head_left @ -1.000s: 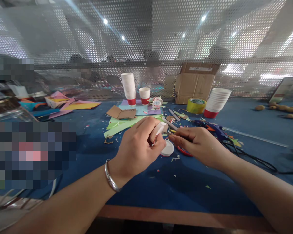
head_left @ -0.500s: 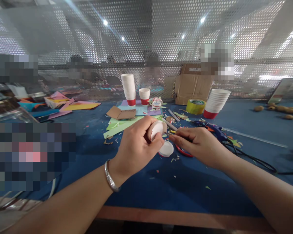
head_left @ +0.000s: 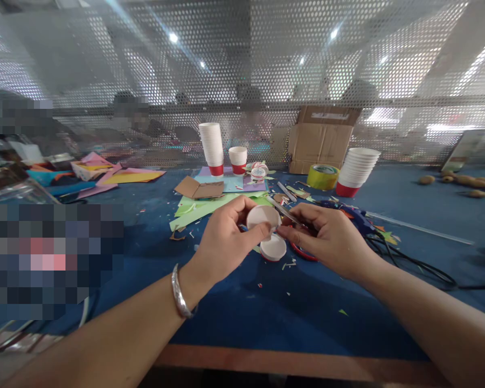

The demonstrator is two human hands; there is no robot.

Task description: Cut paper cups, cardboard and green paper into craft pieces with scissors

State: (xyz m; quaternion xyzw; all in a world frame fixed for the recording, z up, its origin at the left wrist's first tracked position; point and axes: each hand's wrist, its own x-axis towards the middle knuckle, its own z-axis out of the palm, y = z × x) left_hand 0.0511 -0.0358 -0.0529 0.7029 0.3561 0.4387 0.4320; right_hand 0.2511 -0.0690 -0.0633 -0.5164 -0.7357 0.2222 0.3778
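My left hand (head_left: 222, 240) is closed on a small white round cup piece (head_left: 262, 216), which it holds above the blue table (head_left: 267, 307). My right hand (head_left: 327, 237) is closed on red-handled scissors (head_left: 303, 252), and their metal blades (head_left: 283, 210) point toward the held piece. A second white round piece with a red edge (head_left: 273, 249) lies on the table just under both hands. A silver bangle (head_left: 178, 293) sits on my left wrist.
Behind stand stacks of white paper cups with red bases (head_left: 212, 146) (head_left: 356, 170), a single cup (head_left: 238, 159), a yellow tape roll (head_left: 324, 176), a cardboard box (head_left: 322, 137), coloured paper sheets (head_left: 210, 205), a blue glue gun with a black cable (head_left: 359, 218) and paper scraps. A perforated metal screen (head_left: 242, 81) backs the table.
My left hand has turned the white piece so its round face shows. My right hand has moved in with the scissors until the blades meet the piece.
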